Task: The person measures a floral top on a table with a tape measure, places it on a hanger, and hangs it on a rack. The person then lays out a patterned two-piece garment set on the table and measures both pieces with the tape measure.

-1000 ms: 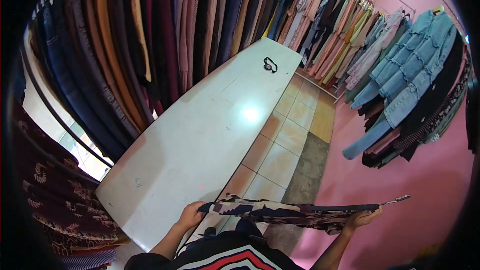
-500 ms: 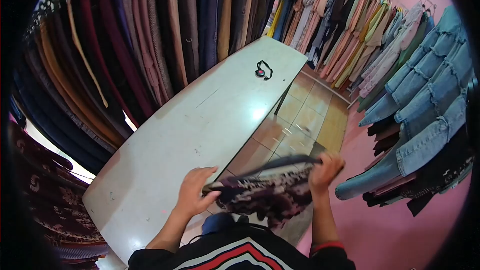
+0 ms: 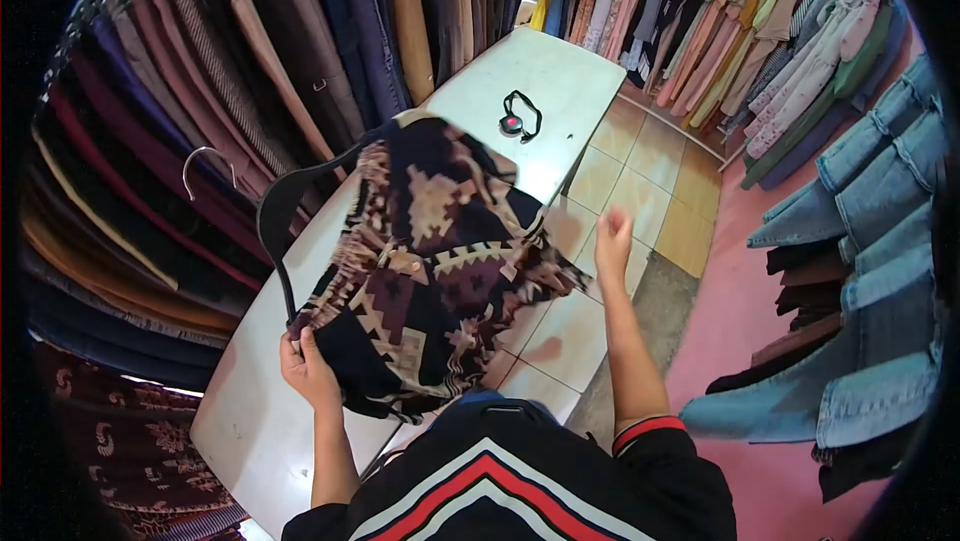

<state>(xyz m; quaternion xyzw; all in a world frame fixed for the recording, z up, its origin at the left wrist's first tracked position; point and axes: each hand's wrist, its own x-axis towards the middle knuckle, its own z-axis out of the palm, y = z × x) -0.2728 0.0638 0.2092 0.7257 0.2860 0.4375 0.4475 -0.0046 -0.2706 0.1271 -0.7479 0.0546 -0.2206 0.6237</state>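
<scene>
A dark garment (image 3: 430,271) with a beige, brown and purple geometric pattern is spread over the table edge in front of me. Along its left side runs a black clothes hanger (image 3: 275,221) with a metal hook pointing up and left. My left hand (image 3: 310,369) grips the lower end of the hanger together with a bit of the cloth. Off to the right of the garment, touching nothing, my right hand (image 3: 613,241) is raised over the floor with its fingers curled in, slightly blurred.
The white table (image 3: 250,431) carries a black strap with a round red-centred piece (image 3: 513,125) at its far end. Trousers (image 3: 190,71) hang densely along the left. More clothes (image 3: 700,51) hang at the back right, and denim garments (image 3: 860,271) hang close on my right.
The garment and hanger have swung up and left from over the floor onto the table. My right hand has let go of the hanger and moved up; my left hand now grips its lower end.
</scene>
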